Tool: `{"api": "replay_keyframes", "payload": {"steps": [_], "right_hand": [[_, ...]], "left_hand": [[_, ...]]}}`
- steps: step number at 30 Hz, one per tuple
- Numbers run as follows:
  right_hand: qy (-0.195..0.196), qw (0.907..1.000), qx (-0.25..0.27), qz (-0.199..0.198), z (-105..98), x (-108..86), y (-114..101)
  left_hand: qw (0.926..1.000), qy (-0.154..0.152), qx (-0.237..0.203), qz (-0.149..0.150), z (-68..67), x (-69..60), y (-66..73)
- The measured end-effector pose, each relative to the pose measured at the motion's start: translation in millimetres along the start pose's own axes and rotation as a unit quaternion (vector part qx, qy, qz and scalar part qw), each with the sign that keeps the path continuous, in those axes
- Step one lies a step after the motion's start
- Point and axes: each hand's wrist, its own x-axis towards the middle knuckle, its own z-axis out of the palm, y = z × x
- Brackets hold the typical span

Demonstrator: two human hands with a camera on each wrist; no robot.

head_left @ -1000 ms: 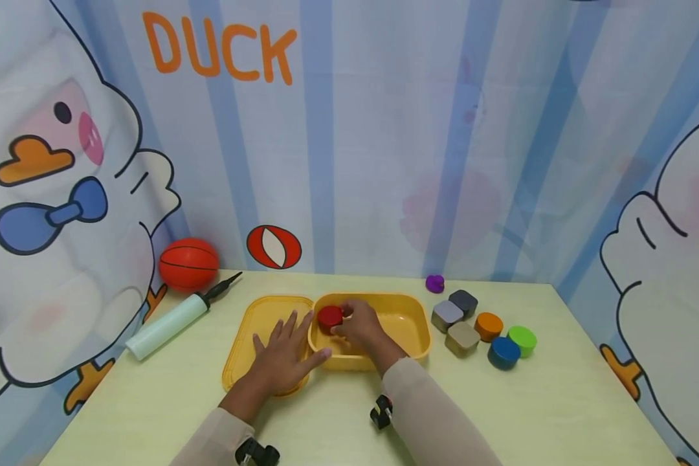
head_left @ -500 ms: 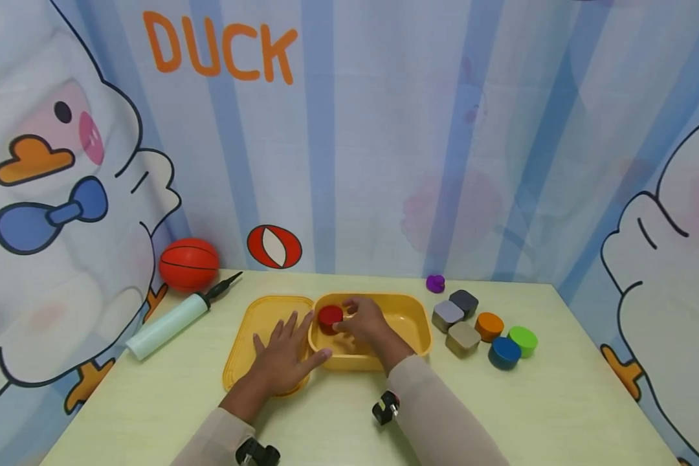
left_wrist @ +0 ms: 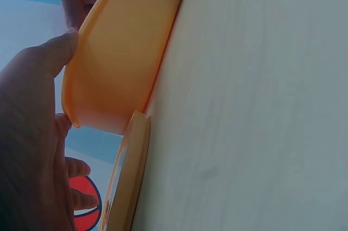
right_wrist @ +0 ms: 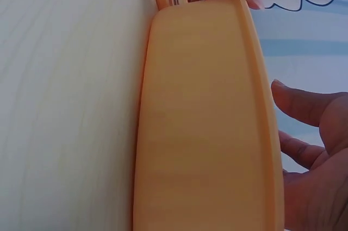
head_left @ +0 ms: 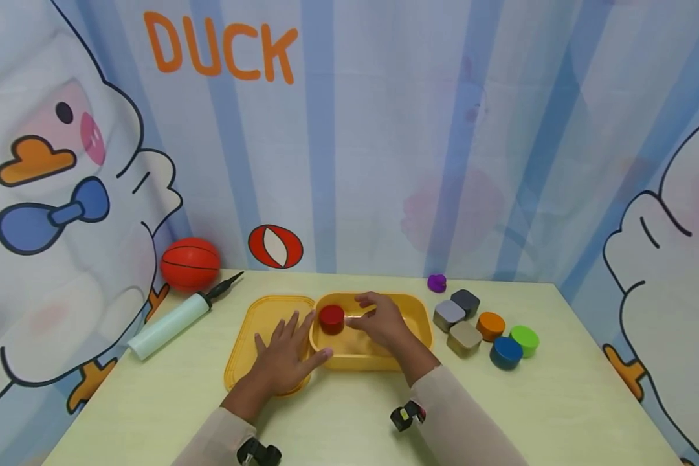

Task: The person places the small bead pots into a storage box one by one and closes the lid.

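A yellow rectangular container (head_left: 355, 362) sits near the middle of the table, with a red round block (head_left: 332, 320) inside its left end. My right hand (head_left: 386, 325) hovers over the container to the right of that block, thumb and fingers apart and holding nothing. With fingers spread, my left hand (head_left: 282, 364) lies over a flat yellow lid (head_left: 241, 346) and against the container's left end. In the left wrist view its thumb touches the rim of the container (left_wrist: 117, 62). From the right wrist view, the container's wall (right_wrist: 204, 122) hides the block.
Right of the container lie grey and tan blocks (head_left: 463, 338), an orange (head_left: 490, 326), a blue (head_left: 506, 353) and a green round block (head_left: 525, 340). A small purple object (head_left: 437, 283) is behind them. At left are a hand pump (head_left: 171, 325) and a red ball (head_left: 190, 265).
My right hand has let go of the red round block and moved right, its fingers parting. The block stays in the container's left end. My left hand has not visibly moved.
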Motion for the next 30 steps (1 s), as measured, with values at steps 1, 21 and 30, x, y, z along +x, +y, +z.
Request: {"api": "replay_keyframes", "payload": {"steps": [1, 21, 30], "right_hand": [[-0.001, 1.0, 0.003, -0.002, -3, -1.5, 1], [0.025, 0.9969, -0.033, -0.067, -67, -24.4, 25], [0.034, 0.9944, -0.039, -0.092, -93, -41.9, 43]], "left_hand": [[1.0, 0.0, 0.0, 0.0, 0.0, 0.1, 0.1], [1.0, 0.006, -0.002, 0.002, -1.7, 1.5, -2.2], [1.0, -0.002, -0.009, 0.001, -0.5, 0.1, -1.2]]}}
